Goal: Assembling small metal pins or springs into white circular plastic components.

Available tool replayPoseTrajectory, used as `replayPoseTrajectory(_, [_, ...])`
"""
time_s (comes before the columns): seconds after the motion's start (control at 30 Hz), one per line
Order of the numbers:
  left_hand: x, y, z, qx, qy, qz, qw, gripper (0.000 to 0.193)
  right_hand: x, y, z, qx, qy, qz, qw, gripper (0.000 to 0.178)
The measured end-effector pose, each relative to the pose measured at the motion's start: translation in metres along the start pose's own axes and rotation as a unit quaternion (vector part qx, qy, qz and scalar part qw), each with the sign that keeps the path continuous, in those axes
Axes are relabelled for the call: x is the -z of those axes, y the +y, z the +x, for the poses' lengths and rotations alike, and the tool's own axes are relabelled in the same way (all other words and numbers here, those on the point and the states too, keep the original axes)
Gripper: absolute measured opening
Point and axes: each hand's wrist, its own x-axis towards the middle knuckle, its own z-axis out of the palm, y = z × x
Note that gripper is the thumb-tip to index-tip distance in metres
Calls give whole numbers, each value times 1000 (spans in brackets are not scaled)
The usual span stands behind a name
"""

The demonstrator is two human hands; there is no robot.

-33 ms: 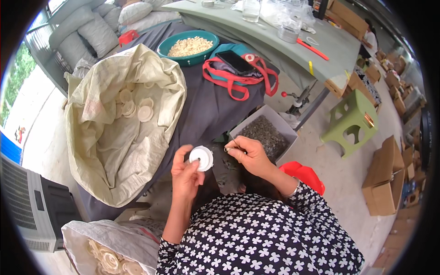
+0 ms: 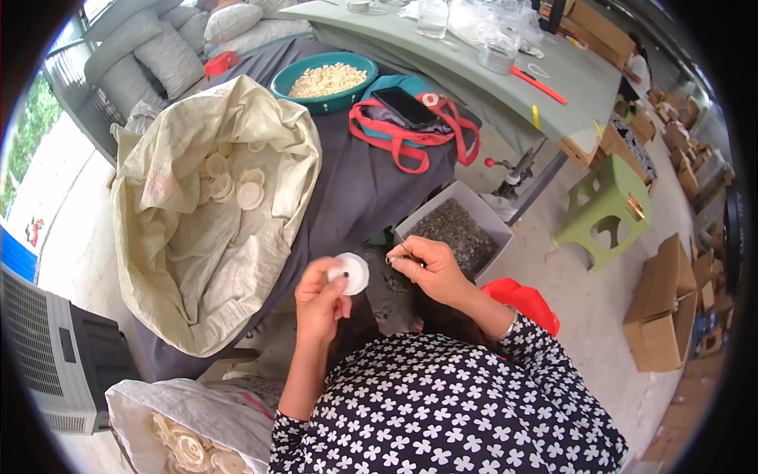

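Note:
A round white plastic piece [image 2: 355, 274] with a small dark hole at its middle is pinched in my left hand [image 2: 318, 299], thumb on its near face. Just to the right, my right hand [image 2: 433, 268] is closed in a pinch, with a tiny metallic part [image 2: 390, 258] at its fingertips, too small to name. The hands are apart, above my lap. Beyond my right hand stands a grey bin [image 2: 499, 223] holding many small dark pieces. To the left, a large open woven sack [image 2: 245, 296] contains several off-white plastic discs [image 2: 250, 195].
On the dark cloth-covered table [image 2: 339, 189] are a green basin [image 2: 278, 85] of small cream pieces and a red-trimmed bag [image 2: 410, 158] with a phone [image 2: 404, 107] on it. A second sack [image 2: 237, 415] lies lower left. A green stool [image 2: 612, 207] and cardboard boxes [image 2: 659, 316] stand right.
The white plastic piece has turned in my left hand, so its face and central hole show more fully. My left fingers have shifted slightly; my right hand has hardly moved.

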Motion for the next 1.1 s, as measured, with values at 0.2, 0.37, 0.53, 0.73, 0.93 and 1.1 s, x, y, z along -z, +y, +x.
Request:
replayPoseTrajectory(0.2, [-20, -6, -2, 86, -79, 103, 988, 16, -6, 3, -1, 69, -99, -71, 990, 10])
replayPoseTrajectory(0.37, [-9, -24, 0, 51, -114, 147, 981, 24, -13, -2, 0, 32, -108, -74, 991, 9])
replayPoseTrajectory(0.53, [24, -49, 15, 151, 6, 13, 988, 28, 0, 10, 25, -168, -8, 132, 977, 7])
replayPoseTrajectory(0.73, [56, -77, 20, 176, 15, 90, 980, 25, 27, 5, 148, -200, 43, 167, 964, 12])
replayPoseTrajectory(0.93, [47, -77, 23, 164, 12, 116, 980, 25, 46, -12, 282, -109, 148, 171, 968, 10])
replayPoseTrajectory(1.1, [53, -75, 19, 149, 15, 99, 984, 26, -1, -3, 220, -77, 58, 163, 982, 18])
